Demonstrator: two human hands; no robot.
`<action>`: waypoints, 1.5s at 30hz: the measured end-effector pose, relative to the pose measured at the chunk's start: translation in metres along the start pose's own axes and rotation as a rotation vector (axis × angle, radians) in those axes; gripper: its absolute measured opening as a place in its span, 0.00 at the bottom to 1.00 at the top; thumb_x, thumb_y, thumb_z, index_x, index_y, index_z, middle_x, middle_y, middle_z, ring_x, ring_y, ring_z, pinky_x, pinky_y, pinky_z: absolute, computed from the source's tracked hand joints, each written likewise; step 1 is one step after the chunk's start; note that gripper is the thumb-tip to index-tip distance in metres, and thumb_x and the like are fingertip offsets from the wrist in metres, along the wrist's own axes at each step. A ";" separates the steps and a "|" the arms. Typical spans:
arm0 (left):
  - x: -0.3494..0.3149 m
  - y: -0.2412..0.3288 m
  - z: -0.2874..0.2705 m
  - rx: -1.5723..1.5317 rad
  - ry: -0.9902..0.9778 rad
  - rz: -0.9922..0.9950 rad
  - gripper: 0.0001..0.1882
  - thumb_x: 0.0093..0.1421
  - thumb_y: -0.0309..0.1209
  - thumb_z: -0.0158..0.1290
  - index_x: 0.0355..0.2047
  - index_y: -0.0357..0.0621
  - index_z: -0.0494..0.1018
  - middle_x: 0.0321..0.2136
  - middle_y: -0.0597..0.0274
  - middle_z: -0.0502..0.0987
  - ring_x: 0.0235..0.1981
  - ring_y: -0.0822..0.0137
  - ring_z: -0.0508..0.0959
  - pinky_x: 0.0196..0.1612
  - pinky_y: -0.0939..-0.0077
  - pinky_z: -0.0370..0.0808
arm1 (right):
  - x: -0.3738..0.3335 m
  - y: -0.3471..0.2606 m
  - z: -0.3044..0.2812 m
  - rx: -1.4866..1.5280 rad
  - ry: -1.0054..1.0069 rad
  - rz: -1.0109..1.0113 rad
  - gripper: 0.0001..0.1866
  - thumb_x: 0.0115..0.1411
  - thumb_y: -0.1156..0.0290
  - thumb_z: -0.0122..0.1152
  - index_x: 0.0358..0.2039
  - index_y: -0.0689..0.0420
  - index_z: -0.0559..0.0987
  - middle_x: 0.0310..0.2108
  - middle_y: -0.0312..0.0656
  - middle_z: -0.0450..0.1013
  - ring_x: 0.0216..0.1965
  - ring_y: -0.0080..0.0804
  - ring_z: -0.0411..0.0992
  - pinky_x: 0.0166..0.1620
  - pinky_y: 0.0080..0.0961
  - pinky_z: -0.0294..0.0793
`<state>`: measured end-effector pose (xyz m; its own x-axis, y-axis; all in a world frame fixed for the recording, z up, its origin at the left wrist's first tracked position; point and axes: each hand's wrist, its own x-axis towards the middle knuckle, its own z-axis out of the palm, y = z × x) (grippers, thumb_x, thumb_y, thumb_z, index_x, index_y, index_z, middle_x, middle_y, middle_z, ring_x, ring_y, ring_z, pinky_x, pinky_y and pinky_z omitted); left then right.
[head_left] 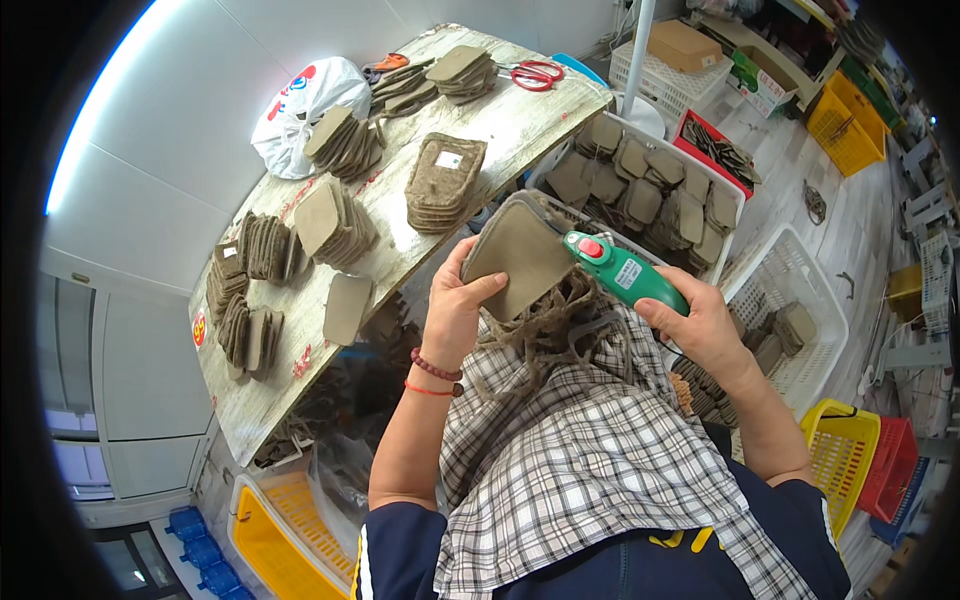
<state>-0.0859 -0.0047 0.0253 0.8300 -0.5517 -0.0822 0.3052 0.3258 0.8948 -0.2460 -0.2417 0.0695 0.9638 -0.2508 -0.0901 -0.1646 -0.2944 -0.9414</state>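
Observation:
My left hand (456, 292) grips a brown rounded felt pad (522, 262), its thumb across the near face and its fingers behind. In my right hand (700, 318) is a green handheld electric cutter (626, 274) with a red button; its front end is at the pad's right edge. The cutter's tip is too small to make out. Frayed brown felt strips (545, 325) hang under the pad and lie on the checked apron (590, 440) over my lap.
A worn table (395, 215) at left bears stacked pads (447, 180), a white plastic bag (312, 112) and red-handled scissors (537, 75). To the right stand a white crate full of pads (738, 205), another white crate (835, 330) and a yellow basket (848, 440). A yellow crate (270, 545) sits lower left.

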 end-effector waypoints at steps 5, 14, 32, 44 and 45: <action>-0.004 -0.007 0.000 0.046 -0.033 -0.048 0.23 0.54 0.12 0.51 0.51 0.38 0.68 0.42 0.62 0.77 0.42 0.73 0.77 0.46 0.79 0.73 | 0.005 0.003 0.007 0.081 -0.024 0.037 0.23 0.58 0.55 0.64 0.45 0.62 0.76 0.25 0.33 0.72 0.24 0.15 0.67 0.28 0.16 0.68; -0.003 0.014 -0.021 0.195 -0.099 -0.178 0.19 0.51 0.14 0.56 0.44 0.41 0.68 0.36 0.67 0.76 0.36 0.77 0.75 0.44 0.82 0.70 | 0.010 -0.006 -0.003 0.216 -0.186 0.158 0.23 0.59 0.54 0.63 0.43 0.63 0.76 0.24 0.33 0.71 0.24 0.16 0.68 0.25 0.14 0.68; -0.010 0.033 -0.040 0.200 0.069 -0.092 0.08 0.53 0.22 0.61 0.34 0.34 0.78 0.30 0.60 0.81 0.29 0.74 0.79 0.35 0.80 0.76 | 0.014 -0.008 -0.002 0.092 -0.317 0.112 0.22 0.56 0.57 0.65 0.42 0.62 0.77 0.24 0.33 0.72 0.22 0.15 0.67 0.24 0.16 0.68; -0.014 0.034 -0.030 0.365 -0.004 -0.219 0.09 0.52 0.22 0.61 0.35 0.32 0.77 0.29 0.59 0.81 0.28 0.73 0.80 0.34 0.79 0.77 | 0.018 -0.008 0.008 -0.065 -0.326 0.003 0.24 0.54 0.57 0.67 0.44 0.62 0.77 0.29 0.36 0.75 0.28 0.18 0.71 0.32 0.18 0.70; -0.014 0.035 -0.029 0.393 -0.014 -0.232 0.09 0.52 0.22 0.61 0.35 0.32 0.77 0.29 0.59 0.81 0.28 0.73 0.80 0.34 0.80 0.77 | 0.019 -0.008 0.009 -0.053 -0.334 0.004 0.24 0.54 0.57 0.67 0.44 0.63 0.77 0.29 0.36 0.74 0.28 0.18 0.70 0.32 0.18 0.70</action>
<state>-0.0734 0.0359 0.0448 0.7536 -0.5868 -0.2962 0.2797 -0.1215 0.9524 -0.2246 -0.2355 0.0726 0.9773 0.0613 -0.2029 -0.1702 -0.3434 -0.9236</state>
